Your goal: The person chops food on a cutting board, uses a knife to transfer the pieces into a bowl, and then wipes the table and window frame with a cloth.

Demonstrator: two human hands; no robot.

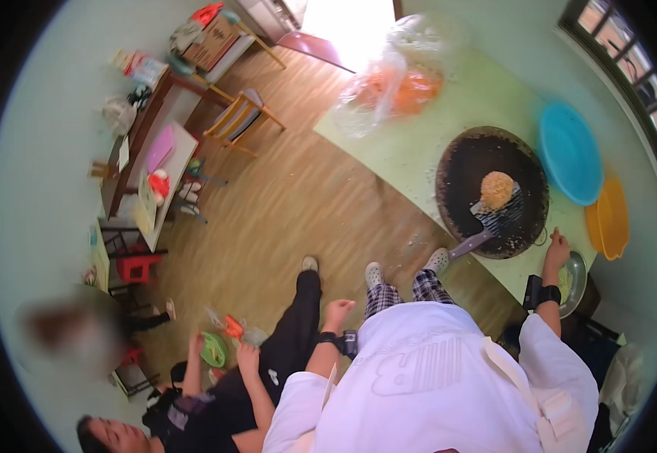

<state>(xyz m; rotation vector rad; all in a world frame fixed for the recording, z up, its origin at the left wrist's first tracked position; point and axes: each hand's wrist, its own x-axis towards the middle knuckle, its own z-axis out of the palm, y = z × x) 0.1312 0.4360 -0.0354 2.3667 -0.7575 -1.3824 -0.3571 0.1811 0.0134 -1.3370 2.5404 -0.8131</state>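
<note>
While the right hand rests loosely open at the wok rim on the tabletop, left hand curled empty: patty on spatula; a nudge could tip it.

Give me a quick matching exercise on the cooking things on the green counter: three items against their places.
1. round patty
2. blue basin
3. right hand

A. beside the wok, near the window
B. on the spatula in the wok
C. at the rim of the metal bowl

Pairs: 1-B, 2-A, 3-C
</note>
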